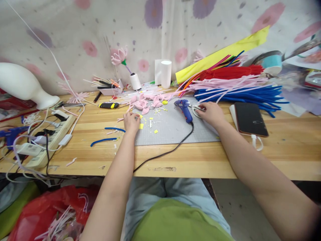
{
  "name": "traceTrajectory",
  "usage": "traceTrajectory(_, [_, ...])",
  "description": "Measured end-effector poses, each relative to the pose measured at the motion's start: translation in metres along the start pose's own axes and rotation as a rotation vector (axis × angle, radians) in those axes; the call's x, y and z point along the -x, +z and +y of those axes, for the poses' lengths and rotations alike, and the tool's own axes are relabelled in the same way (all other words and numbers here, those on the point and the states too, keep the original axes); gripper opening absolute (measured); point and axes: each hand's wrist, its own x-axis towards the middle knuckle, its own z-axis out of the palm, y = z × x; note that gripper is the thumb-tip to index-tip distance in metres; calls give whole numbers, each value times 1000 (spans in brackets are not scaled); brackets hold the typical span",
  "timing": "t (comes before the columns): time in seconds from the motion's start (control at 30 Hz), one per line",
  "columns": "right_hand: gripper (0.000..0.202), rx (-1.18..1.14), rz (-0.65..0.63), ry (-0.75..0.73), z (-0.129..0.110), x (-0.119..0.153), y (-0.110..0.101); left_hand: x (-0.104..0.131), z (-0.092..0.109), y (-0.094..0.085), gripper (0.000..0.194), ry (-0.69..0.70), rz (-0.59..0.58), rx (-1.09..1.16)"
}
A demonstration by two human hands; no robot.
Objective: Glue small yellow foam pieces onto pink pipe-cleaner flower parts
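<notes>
My right hand (212, 113) is closed on a pair of scissors (197, 109) at the right side of the grey cutting mat (173, 134). Just left of them lies a blue hot glue gun (185, 110), its black cord running toward the front edge. Over the mat's left edge, my left hand (132, 123) has its fingers curled together beside small yellow scraps (141, 126); whatever they pinch is too small to make out. Pink fuzzy petals (141, 103) are heaped behind that hand. Two blue pipe cleaner pieces (104, 141) rest on the wood to its left.
Bundles of blue pipe cleaners (238, 95) and red ones (230, 72) fill the back right. A phone (250, 118) lies at the right. A pink flower (120, 57) stands in a white holder (135, 82). Power strip (54, 140) and tangled cables crowd the left.
</notes>
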Motion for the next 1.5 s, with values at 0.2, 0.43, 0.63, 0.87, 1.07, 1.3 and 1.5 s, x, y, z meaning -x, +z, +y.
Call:
traceTrajectory(0.2, [30, -53, 20, -9, -5, 3, -3, 1, -2, -1, 23, 3, 16, 4])
traceTrajectory(0.43, [39, -370, -41, -12, -22, 12, -3, 6, 8, -9, 39, 8, 142, 77])
traceTrajectory(0.63, [62, -417, -159, 38, -51, 13, 14, 25, 39, -6, 43, 33, -50, 102])
traceTrajectory(0.87, [44, -275, -109, 68, -54, 9, 25, 33, 52, -1, 46, 72, -177, 91])
traceTrajectory(1.07, [41, -314, -92, 65, -45, 4, 29, 29, 42, 0, 46, 101, -173, 173])
traceTrajectory(1.3, [37, -376, -17, 17, -36, -1, 40, 28, 41, 3, 43, 3, -51, 363])
traceTrajectory(1.5, [38, -439, -44, -14, -24, 0, 34, -4, 44, -8, 28, -72, -30, 568])
